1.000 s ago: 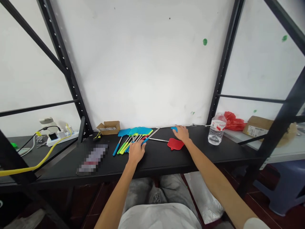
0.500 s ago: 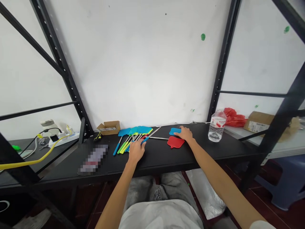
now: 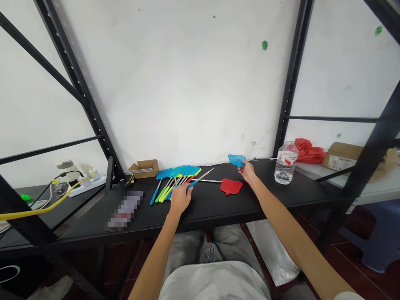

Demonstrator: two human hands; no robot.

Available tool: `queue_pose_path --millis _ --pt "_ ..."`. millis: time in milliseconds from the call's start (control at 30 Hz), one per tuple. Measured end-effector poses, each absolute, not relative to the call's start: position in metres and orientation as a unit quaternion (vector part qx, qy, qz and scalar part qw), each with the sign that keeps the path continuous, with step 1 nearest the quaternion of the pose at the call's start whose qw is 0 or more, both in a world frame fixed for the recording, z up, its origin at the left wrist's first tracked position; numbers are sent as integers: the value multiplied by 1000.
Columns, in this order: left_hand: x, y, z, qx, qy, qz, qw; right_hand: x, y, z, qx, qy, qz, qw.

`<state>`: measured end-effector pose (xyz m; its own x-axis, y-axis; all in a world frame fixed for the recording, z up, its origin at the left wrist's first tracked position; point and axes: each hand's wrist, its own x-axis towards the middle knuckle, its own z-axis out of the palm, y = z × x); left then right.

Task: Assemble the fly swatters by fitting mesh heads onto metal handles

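Note:
My left hand (image 3: 181, 199) is closed around a blue handle (image 3: 193, 183), whose thin metal rod (image 3: 205, 175) points up and to the right. In my right hand (image 3: 247, 171), a blue fly swatter head (image 3: 236, 159) is pinched by its edge and held tilted above the shelf. No rod visibly joins this head. A red fly swatter head (image 3: 231, 186) lies flat just below and left of my right hand, with a metal rod running left from it. Beside my left hand, several fly swatters (image 3: 177, 171) with blue, green and yellow handles lie fanned out.
A water bottle (image 3: 286, 162) stands at the right of the black shelf (image 3: 206, 210). At the back left sits a small open cardboard box (image 3: 143, 168). A blurred-out flat object (image 3: 125, 210) lies in front of it. Black metal posts (image 3: 290, 79) rise at both sides.
My right hand has lifted the blue swatter head off the shelf and tilted it up. My left hand has stayed nearly in place on the blue handle.

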<state>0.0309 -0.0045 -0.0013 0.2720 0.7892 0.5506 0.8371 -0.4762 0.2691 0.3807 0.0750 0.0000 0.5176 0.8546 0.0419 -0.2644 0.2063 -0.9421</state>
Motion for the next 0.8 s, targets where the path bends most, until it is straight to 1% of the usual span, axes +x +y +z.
queue_pose_path --millis 167,300,433,567,700,800 --pt "31 -3 -3 -805 -498 -321 39 372 66 7 -419 -304 470 715" --pt "31 -3 -3 -806 -498 -317 35 362 60 11 -378 -334 547 667" --pt "31 -3 -3 -808 -495 -317 25 347 54 9 -386 -413 558 607" --pt "30 0 -6 -812 -488 -317 36 327 48 5 -336 -493 577 558" --pt "30 3 -8 -816 -482 -317 41 314 44 3 -310 -517 594 532" --pt "30 1 -6 -817 -483 -313 35 313 42 4 -297 -502 611 536"
